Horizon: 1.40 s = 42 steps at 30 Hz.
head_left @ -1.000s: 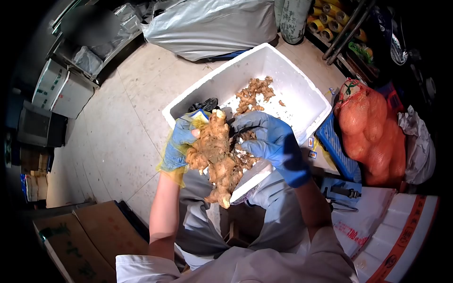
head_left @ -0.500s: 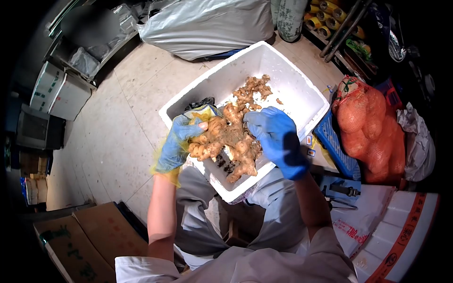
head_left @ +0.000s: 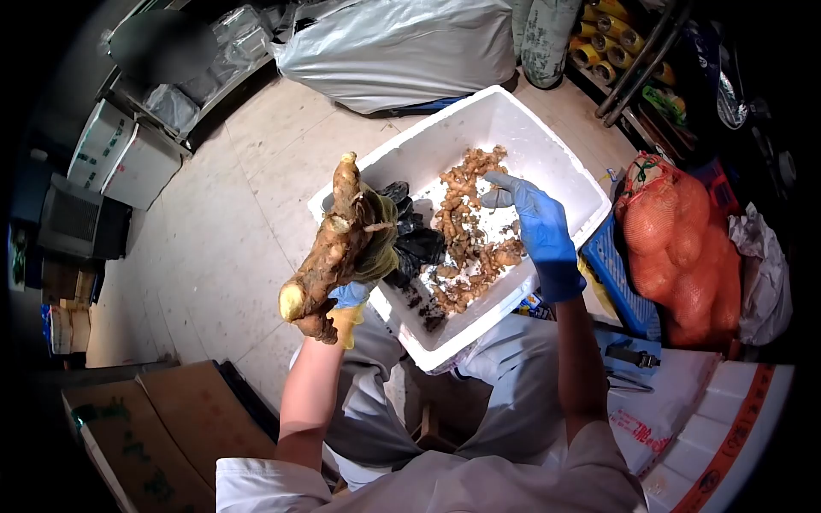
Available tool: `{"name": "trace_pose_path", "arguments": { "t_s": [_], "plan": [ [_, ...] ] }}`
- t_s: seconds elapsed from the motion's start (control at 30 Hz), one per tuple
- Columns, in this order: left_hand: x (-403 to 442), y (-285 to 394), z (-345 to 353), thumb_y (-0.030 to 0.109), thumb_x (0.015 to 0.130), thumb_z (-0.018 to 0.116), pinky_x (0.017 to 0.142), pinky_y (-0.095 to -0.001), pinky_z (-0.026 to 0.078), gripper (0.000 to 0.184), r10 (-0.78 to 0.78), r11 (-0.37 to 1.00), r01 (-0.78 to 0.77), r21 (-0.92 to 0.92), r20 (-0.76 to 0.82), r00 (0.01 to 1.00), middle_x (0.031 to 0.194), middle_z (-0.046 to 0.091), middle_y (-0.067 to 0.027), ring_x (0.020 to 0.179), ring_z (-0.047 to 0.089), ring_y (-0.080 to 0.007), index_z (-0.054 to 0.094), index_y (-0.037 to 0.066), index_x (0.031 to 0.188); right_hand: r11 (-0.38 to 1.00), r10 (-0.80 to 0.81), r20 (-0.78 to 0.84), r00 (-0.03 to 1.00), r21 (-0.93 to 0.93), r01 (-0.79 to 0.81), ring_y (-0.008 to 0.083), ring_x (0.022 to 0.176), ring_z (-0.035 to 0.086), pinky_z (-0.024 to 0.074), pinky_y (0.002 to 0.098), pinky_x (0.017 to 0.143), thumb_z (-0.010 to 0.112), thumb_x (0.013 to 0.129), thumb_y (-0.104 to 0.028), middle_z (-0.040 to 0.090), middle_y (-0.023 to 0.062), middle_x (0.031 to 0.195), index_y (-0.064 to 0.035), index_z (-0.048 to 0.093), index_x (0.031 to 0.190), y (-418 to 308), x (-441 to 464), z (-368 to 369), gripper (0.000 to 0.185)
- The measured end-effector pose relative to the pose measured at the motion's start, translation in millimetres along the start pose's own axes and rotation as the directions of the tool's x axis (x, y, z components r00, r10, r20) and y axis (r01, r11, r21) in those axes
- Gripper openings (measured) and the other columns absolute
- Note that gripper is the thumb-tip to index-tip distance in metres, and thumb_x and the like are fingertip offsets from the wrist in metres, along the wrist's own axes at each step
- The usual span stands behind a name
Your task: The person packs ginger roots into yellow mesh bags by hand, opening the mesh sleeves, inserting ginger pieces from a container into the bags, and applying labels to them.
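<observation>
A large ginger root [head_left: 333,244] with a pale cut end is up close, left of the white foam box [head_left: 547,141]. My left hand [head_left: 351,295], in a blue glove with yellow mesh around it, grips the root from behind, and its fingers are mostly hidden. Over the right part of the box, my blue-gloved right hand [head_left: 543,231] has its fingers stretched out and holds nothing visible. Beneath and beside it, smaller ginger pieces [head_left: 462,231] lie on the box floor with dark soil crumbs. Crumpled black plastic [head_left: 419,244] is at the box's left side.
Red mesh sacks [head_left: 671,256] and a blue plastic basket [head_left: 617,278] stand to the right. A silver-covered bundle [head_left: 398,56] lies beyond the box. Cardboard boxes [head_left: 184,423] are at lower left, and a white foam carton [head_left: 735,427] is at lower right.
My left hand has lifted a ginger root up and leftward out of the box, turning it. My right hand has come off the ginger and shifted right. The black plastic shows more.
</observation>
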<state>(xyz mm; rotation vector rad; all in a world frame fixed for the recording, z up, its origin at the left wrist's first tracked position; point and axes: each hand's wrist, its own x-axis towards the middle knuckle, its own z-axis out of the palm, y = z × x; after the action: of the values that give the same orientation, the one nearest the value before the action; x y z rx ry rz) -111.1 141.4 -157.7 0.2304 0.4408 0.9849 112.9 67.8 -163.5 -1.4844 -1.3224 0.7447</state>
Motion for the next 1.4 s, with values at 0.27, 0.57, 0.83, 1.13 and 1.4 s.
{"name": "trace_pose_path", "arguments": {
  "t_s": [0.27,0.57,0.83,1.13,1.4],
  "plan": [
    [-8,5,5,0.018,0.073,0.060,0.077,-0.0266,0.045,0.043,-0.150,0.814,0.008,0.581,0.197,0.969,0.099,0.056,-0.0088,0.085,0.055,-0.0141,0.050,-0.001,0.110,0.929,0.024,-0.147,0.989,0.370,0.032,0.0196,0.093,0.055,0.0398,0.0286,0.084,0.052,0.078,-0.004,0.057,0.0105,0.102,-0.0017,0.060,0.095,-4,1,8,0.019],
    [4,-12,-2,0.009,0.075,0.062,0.071,-0.0186,0.042,0.029,-0.060,0.457,-0.024,0.889,0.058,0.997,0.088,0.058,0.0005,0.078,0.051,-0.0046,0.057,0.001,0.103,0.913,0.394,-0.117,0.912,0.161,-0.374,0.0149,0.074,0.057,0.0439,0.0238,0.070,0.056,0.078,-0.012,0.061,0.0138,0.085,-0.0017,0.056,0.101,41,2,-25,0.025],
    [3,-7,4,0.008,0.076,0.060,0.067,-0.0198,0.046,0.028,-0.020,0.689,0.025,0.724,-0.016,1.000,0.088,0.060,-0.0034,0.075,0.056,-0.0077,0.055,0.000,0.102,0.972,0.033,-0.251,0.967,0.234,0.028,0.0187,0.095,0.052,0.0382,0.0276,0.087,0.055,0.082,-0.023,0.059,0.0120,0.098,0.0023,0.054,0.105,38,7,-22,0.034],
    [6,-8,-3,0.009,0.080,0.054,0.070,-0.0239,0.050,0.026,0.048,0.898,-0.025,0.439,-0.042,0.998,0.095,0.058,-0.0074,0.081,0.059,-0.0138,0.050,-0.001,0.104,0.965,0.092,-0.083,0.992,0.255,-0.068,0.0183,0.073,0.059,0.0430,0.0286,0.075,0.032,0.091,-0.036,0.062,0.0147,0.081,0.0031,0.051,0.107,28,1,-25,0.046],
    [5,-37,-4,0.028,0.086,0.049,0.076,-0.0297,0.050,0.039,-0.050,0.911,0.041,0.410,0.012,0.999,0.102,0.055,-0.0104,0.090,0.057,-0.0188,0.043,0.002,0.113,0.818,0.201,0.173,0.964,0.512,-0.262,0.0112,0.082,0.055,0.0454,0.0230,0.070,0.048,0.086,-0.017,0.055,0.0080,0.098,-0.0019,0.048,0.114,10,-2,14,0.031]
  ]
}}
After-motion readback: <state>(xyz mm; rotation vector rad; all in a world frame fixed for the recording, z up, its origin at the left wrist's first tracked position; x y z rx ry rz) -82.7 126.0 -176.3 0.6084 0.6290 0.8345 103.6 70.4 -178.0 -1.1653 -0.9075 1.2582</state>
